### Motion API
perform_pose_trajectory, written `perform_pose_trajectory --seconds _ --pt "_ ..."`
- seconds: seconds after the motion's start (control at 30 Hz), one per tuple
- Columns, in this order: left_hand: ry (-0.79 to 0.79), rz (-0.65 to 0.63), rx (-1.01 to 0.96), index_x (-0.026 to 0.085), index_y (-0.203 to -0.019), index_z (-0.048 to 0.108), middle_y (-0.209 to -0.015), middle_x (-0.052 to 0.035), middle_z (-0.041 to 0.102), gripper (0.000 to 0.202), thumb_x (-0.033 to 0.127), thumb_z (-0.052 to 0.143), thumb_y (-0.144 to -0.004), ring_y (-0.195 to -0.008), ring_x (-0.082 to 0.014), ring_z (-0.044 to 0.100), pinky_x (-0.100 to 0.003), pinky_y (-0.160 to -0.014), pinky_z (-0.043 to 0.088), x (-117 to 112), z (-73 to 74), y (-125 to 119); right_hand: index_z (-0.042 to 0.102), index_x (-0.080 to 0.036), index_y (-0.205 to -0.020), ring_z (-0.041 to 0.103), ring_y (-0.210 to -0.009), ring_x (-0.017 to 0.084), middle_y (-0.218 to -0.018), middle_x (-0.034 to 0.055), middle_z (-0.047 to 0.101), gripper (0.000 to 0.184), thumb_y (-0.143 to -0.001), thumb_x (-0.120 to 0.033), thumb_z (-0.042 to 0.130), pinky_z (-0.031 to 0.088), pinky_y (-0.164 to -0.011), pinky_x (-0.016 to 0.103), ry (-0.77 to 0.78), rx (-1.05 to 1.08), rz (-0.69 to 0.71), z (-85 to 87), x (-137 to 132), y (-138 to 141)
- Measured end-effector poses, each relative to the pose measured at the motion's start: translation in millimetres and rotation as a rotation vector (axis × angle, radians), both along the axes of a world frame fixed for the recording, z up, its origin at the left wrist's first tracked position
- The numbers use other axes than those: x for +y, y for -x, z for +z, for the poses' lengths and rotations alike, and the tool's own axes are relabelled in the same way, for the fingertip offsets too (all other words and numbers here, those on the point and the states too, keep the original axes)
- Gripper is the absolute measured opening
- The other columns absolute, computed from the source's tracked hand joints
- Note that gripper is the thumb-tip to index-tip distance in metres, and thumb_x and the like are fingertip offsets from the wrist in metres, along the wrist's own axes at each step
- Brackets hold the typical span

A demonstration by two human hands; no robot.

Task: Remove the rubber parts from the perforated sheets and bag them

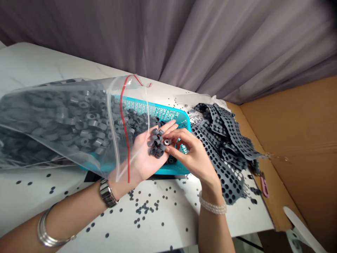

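Note:
My left hand (pixel 143 154) is turned palm up above a turquoise plastic basket (pixel 185 121), its fingers stretched out. A small heap of grey plastic sleeves (pixel 156 144), short and hollow, rests on that palm. At the fingertips of my right hand (pixel 189 151), a single grey sleeve (pixel 166 142) with a pale ring inside is pinched beside the heap. A clear zip bag (pixel 79 84) with a red seal line, full of similar grey pieces, lies to the left. Its mouth overlaps my left wrist and part of the basket. More grey pieces lie in the basket, partly hidden by my hands.
Perforated dark grey foam sheets (pixel 221 140) are piled right of the basket. Small dark discs (pixel 144 209) are scattered over the white table (pixel 181 214). A cardboard panel (pixel 295 133) stands at the right, near a pink-handled tool (pixel 264 186). A grey curtain (pixel 158 38) hangs behind.

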State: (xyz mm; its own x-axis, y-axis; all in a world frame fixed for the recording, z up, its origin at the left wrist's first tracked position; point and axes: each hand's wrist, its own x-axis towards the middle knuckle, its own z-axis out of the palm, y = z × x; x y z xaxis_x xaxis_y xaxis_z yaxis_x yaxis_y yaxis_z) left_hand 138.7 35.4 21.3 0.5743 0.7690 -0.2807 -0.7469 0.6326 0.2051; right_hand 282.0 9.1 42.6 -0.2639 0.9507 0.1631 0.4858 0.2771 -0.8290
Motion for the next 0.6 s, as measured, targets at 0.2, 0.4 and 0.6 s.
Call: perform_pose_trajectory --seconds 0.2,0.4,0.6 --pt "0.041 0.006 -0.014 0.012 -0.13 0.054 -0.132 -0.0089 0.06 0.044 0.024 0.043 -0.089 -0.127 -0.0168 0.049 -0.023 -0.094 0.048 -2.1 2.7 1.1 0.064 -0.02 -0.093 0.059 -0.083 0.016 -0.093 0.0042 0.064 0.011 -0.083 -0.02 0.061 0.047 -0.076 0.032 0.178 0.327 -0.139 -3.2 0.1 -2.1" --pt "0.095 -0.005 -0.036 0.004 -0.13 0.053 -0.119 -0.0153 0.066 0.047 0.025 0.04 -0.09 -0.113 -0.0201 0.06 -0.028 -0.096 0.047 -4.2 5.5 -1.2 0.06 -0.019 -0.083 0.057 -0.073 0.015 -0.086 0.0051 0.06 0.013 -0.076 -0.023 0.05 0.044 -0.06 0.028 0.399 0.953 -0.215 -1.7 3.4 -3.3" --pt "0.129 -0.005 -0.103 0.007 -0.111 0.063 -0.085 -0.0085 0.07 0.033 0.021 0.042 -0.09 -0.08 -0.0135 0.066 -0.024 -0.081 0.052 -3.0 1.4 -2.6 0.06 -0.019 -0.08 0.04 -0.049 0.007 -0.068 -0.0021 0.053 0.012 -0.081 -0.031 0.063 0.031 -0.045 0.022 0.38 0.742 -0.295 -5.4 2.4 11.9"
